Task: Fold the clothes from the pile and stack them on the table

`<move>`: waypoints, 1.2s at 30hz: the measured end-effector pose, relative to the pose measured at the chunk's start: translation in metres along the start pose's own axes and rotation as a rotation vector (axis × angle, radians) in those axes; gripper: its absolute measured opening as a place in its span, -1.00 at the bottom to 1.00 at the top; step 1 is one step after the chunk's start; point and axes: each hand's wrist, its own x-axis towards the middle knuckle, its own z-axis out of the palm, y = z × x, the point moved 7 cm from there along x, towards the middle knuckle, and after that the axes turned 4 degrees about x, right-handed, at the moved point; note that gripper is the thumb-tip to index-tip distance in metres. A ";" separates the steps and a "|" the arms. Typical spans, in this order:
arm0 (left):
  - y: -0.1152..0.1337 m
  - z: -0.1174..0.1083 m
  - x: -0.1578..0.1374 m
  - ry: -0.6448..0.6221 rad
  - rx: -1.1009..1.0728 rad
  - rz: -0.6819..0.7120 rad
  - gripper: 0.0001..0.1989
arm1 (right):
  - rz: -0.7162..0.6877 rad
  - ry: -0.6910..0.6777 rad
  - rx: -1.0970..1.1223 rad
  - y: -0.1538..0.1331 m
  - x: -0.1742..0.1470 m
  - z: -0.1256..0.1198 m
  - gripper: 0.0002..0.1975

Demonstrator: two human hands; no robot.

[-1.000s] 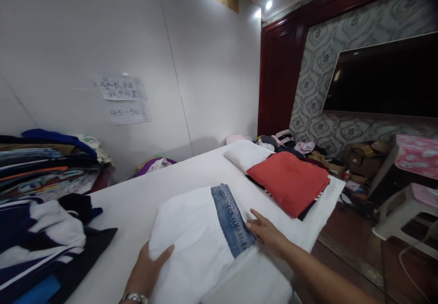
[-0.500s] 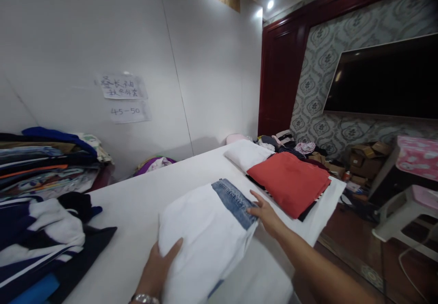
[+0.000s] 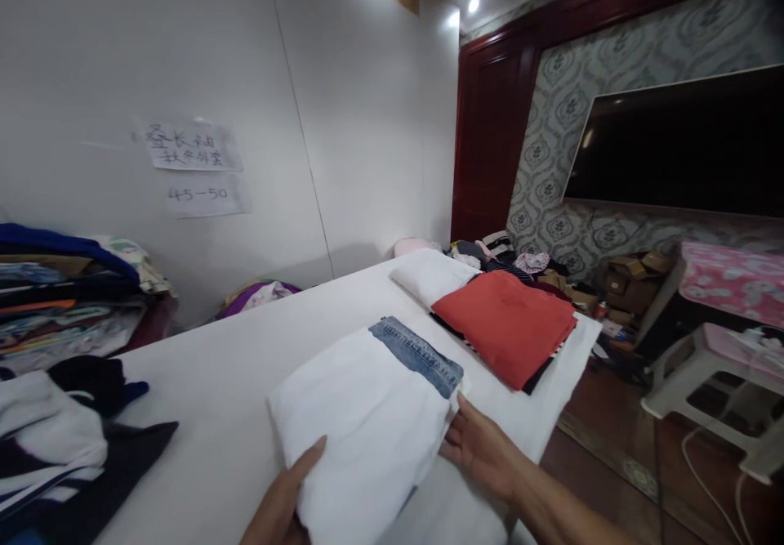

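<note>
A folded white garment (image 3: 361, 414) with a blue denim band (image 3: 420, 355) along its far right end lies before me on the white table (image 3: 220, 365). My left hand (image 3: 287, 488) grips its near left edge, thumb on top and the fingers hidden underneath. At the right edge, just below the denim, my right hand (image 3: 481, 447) has its fingers curled under the cloth with the thumb at the rim. Beyond it sits a folded red garment (image 3: 508, 324) on top of darker cloth, beside a folded white one (image 3: 432, 278).
Dark and white clothes (image 3: 67, 447) lie loose at the left, with a tall clothes stack (image 3: 61, 292) behind. A plastic stool (image 3: 716, 373) stands on the floor at the right. More clothes (image 3: 496, 251) and cardboard boxes (image 3: 634, 283) are piled beyond the table.
My right hand has moved from the top of the denim band down to the garment's right edge, fingers under it. My left hand still holds the left edge. The view has turned slightly right.
</note>
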 end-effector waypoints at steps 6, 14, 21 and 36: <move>-0.001 0.001 0.001 -0.013 0.009 0.022 -0.35 | 0.136 -0.108 0.027 0.045 0.004 0.022 -0.62; -0.002 0.002 0.002 -0.028 0.067 0.115 -0.40 | 0.098 0.067 0.247 0.055 0.021 0.049 -0.49; 0.001 0.005 -0.003 0.019 0.065 0.111 -0.47 | -0.008 0.172 0.196 0.048 0.028 0.049 -0.65; 0.008 -0.005 0.011 0.023 -0.218 0.210 -0.30 | 0.024 0.073 0.190 -0.002 0.007 0.081 -0.71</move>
